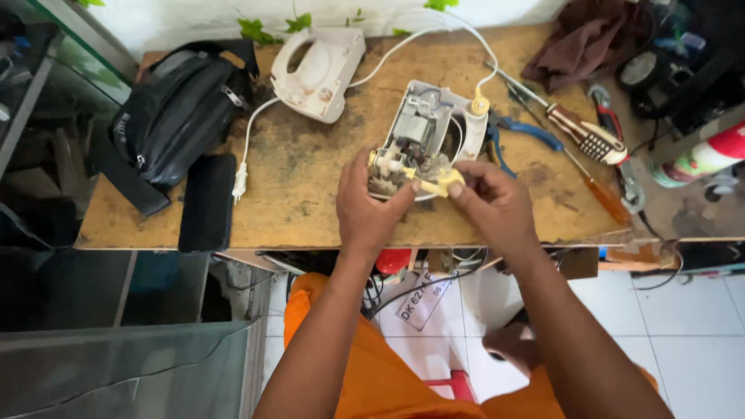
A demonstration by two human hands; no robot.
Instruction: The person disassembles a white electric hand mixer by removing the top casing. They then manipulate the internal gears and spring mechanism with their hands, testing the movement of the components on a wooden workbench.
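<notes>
- Opened hand mixer point(428, 132) lies at centre frame, on the near half of the wooden counter point(310, 186). Its top shell is off; motor, gears and wiring show inside the white plastic lower half.
- Left hand point(371, 206) is curled round the near end of the mixer, thumb and fingers closed on the gear end, steadying it.
- Right hand point(490, 198) pinches a small yellow plastic piece point(444, 185) at the mixer's near edge, fingertips closed on it, the other fingers loosely bent.
- Handling, as I judge it: the body looks light to middling, the motor giving it most of its weight. Shell is stiff, smooth plastic, likely slippery. Exposed wires and small gears look fragile; best held by the outer shell walls, not the innards.
- The yellow piece looks small, rigid and easy to drop; a fingertip pinch suits it.
- Removed white cover point(318, 66) with its handle loop sits upper centre-left, cord point(247, 147) trailing down to a plug.
- Black bag point(174, 112) at upper left, flat black case point(207, 202) below it.
- Right of the mixer: blue-handled pliers point(524, 132), two screwdrivers point(586, 138), a brown rag point(590, 39).
- Counter top is worn, stained, rough wood.
</notes>
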